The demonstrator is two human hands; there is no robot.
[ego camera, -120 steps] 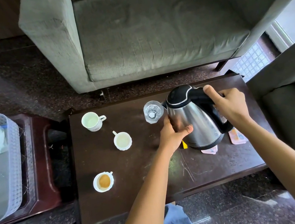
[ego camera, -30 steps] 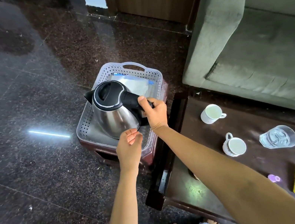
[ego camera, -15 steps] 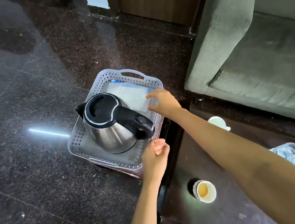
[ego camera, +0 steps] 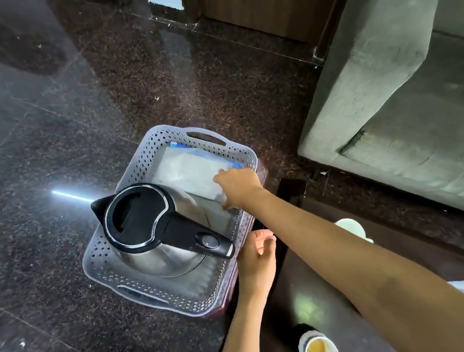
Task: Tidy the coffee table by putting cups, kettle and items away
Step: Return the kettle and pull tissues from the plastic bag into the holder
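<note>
Kettle (ego camera: 140, 222) in basket (ego camera: 142, 163); left hand (ego camera: 257, 266) loose, right hand (ego camera: 239, 187) on packet (ego camera: 183, 168) (grip unclear).

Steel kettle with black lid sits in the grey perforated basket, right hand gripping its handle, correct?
No: head view shows the right hand on the flat white packet beyond the steel kettle, not its black handle. The kettle sits in the grey perforated basket.

A single head-worn wide-angle view looks steeply down and leftward, close above the basket (ego camera: 142, 160). The desk (ego camera: 298, 287) corner fills the near right, the sofa (ego camera: 401, 132) the far right.
</note>
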